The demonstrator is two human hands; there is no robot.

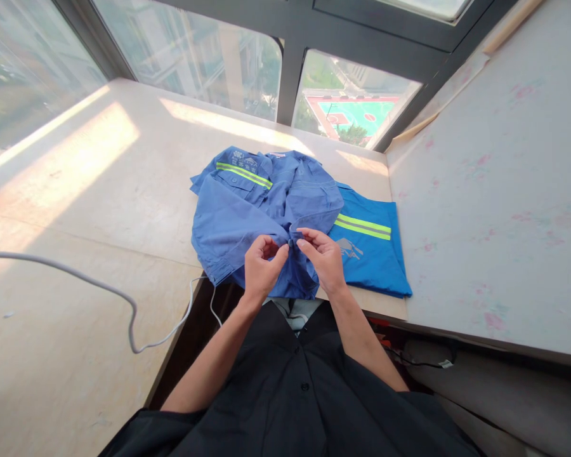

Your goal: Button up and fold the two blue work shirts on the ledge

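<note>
A blue work jacket [247, 219] with a yellow-green and grey reflective strip and white printing on the chest lies spread and rumpled in front of me. My left hand [265, 265] pinches its fabric between thumb and forefinger. Close beside it, my right hand [324, 259] pinches a raised edge of the same jacket, possibly a cuff. A small dark spot, perhaps a button, shows between the fingertips, too small to make out surely. To the right, partly under the jacket, lies a folded brighter blue garment [378, 263] with a similar strip and a grey print.
The pale sill-like tabletop [76, 209] carries sunlit patches. A grey cable [109, 289] loops across it from the left to the front edge. Windows [195, 57] rise behind, and a floral-papered wall [499, 209] bounds the right side. A dark gap opens below the edge.
</note>
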